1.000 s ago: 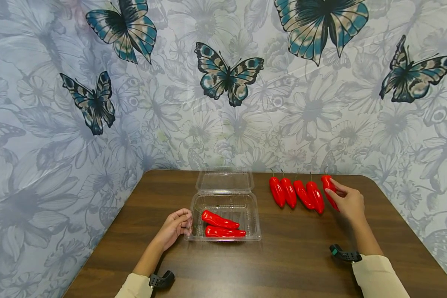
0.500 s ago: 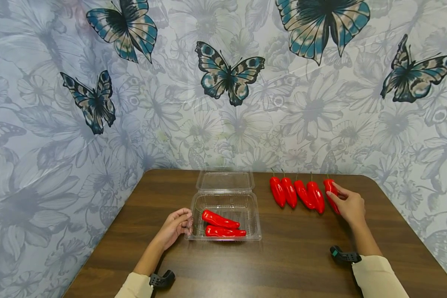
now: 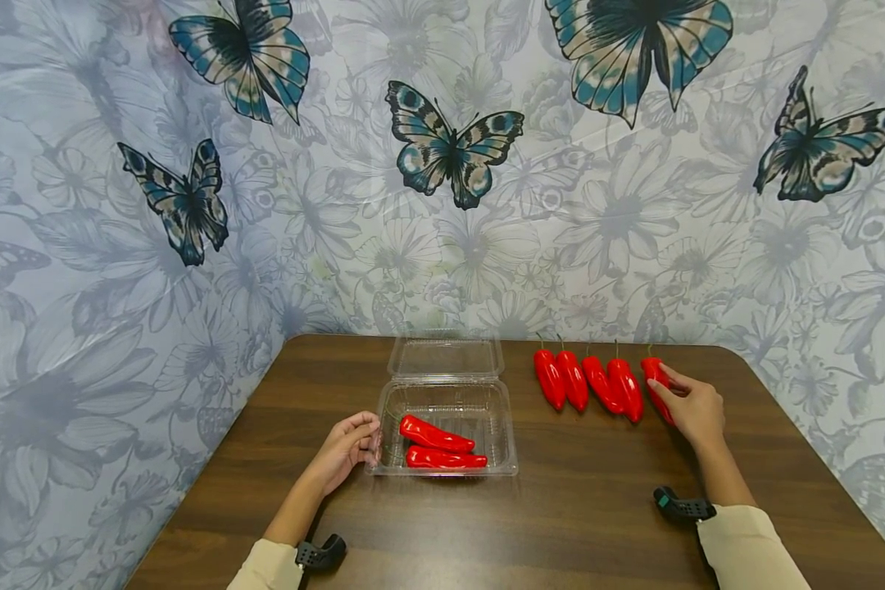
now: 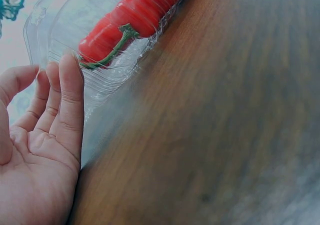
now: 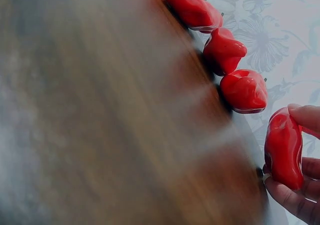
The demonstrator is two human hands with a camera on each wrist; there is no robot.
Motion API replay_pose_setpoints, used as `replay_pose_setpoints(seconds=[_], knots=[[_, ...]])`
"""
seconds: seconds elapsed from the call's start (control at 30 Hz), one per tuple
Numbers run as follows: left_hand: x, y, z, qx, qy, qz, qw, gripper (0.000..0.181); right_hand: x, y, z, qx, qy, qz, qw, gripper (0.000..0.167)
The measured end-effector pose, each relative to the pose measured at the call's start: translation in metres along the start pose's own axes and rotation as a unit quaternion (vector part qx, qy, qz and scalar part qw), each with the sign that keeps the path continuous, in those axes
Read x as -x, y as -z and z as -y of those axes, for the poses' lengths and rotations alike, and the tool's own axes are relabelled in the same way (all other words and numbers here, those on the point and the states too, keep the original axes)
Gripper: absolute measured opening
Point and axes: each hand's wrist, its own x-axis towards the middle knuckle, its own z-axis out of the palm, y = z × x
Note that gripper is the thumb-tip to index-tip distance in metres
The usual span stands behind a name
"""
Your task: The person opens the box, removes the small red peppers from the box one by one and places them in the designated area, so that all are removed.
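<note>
Far left on my feed, the left hand [image 3: 345,451] pinches the left edge of a clear plastic hinged container [image 3: 497,426], fingers bent, thumb drawn close. Inside lie two long, glossy red peppers [image 3: 435,434], one behind the other, with the clear lid [image 3: 446,359] folded back on the far side. Across the dark brown wooden worktop [image 3: 560,508] I count four glossy red peppers [image 3: 601,385] in a row, thin stems towards the wall printed with flowers and butterflies [image 3: 619,213]. And at the row's right end, a lone glossy red pepper [image 5: 284,147]! The right hand [image 3: 696,410] has it, thumb one side, fingers the other, parted just its width; whether it's clear of the worktop, I can't tell.
</note>
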Motion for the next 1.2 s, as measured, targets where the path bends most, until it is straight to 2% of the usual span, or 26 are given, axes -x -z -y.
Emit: replay_pose_setpoints(seconds=[0.47,0.77,1.2], knots=[[0.0010,-0.0004,0.0012,0.000,0.003,-0.005,1.0000,0.014,0.0017,0.0003,-0.0027,0.026,-0.020,0.008,0.9994,0.056],[0.0001,-0.0002,0.0006,-0.005,-0.001,-0.005,1.0000,0.016,0.0003,-0.0012,-0.0030,0.036,-0.017,0.015,0.9991,0.050],[0.0005,-0.0007,0.0000,-0.003,-0.002,-0.004,1.0000,0.015,0.0011,0.0044,0.0055,0.034,-0.025,0.011,0.9990,0.047]])
